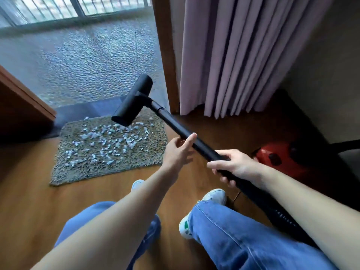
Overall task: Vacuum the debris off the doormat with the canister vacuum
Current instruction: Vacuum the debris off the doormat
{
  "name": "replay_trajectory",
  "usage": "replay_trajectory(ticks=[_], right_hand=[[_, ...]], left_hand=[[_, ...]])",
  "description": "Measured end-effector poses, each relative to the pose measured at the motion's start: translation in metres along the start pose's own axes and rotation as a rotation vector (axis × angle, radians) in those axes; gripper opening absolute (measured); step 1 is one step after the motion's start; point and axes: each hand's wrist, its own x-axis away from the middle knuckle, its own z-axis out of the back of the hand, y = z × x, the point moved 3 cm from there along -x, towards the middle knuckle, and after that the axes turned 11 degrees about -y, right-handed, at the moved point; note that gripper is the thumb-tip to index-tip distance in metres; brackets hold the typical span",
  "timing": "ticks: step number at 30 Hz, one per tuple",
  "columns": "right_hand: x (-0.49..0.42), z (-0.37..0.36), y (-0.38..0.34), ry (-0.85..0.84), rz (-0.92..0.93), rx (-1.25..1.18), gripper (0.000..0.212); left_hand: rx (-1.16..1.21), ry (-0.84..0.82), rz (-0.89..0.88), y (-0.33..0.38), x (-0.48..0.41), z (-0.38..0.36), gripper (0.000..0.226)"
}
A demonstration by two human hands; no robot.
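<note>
A: Since the doormat at left is strewn with debris, no pass done yet?
B: Seems so. Floor head hangs tilted over the mat's far edge.
A: Hands?
B: L hand: thumb on wand, fingers hidden, can't tell grip. R hand curled round wand. Canister vacuum on floor, far R.
A: Next?
B: Prob. lower head flat onto mat.
</note>
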Motion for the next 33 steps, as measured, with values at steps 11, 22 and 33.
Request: replay_trajectory(ticks=[11,22,33], right_hand=[[-0.045,-0.074,-0.033,-0.074,-0.032,0.065,0.023],[-0.039,-0.171,-0.034,-0.357,-0.141,-0.362,0.048],[-0.091,-0.19,0.014,-0.123,-0.181,-0.241,0.043]], left_hand=[[0.507,0.11,0.027,0.011,-0.008,0.077,0.012],[0.625,0.227,0.002,-0.004,-0.008,0.167,0.016],[0.482,0.088,0.092,-0.074,-0.005,0.148,0.012]])
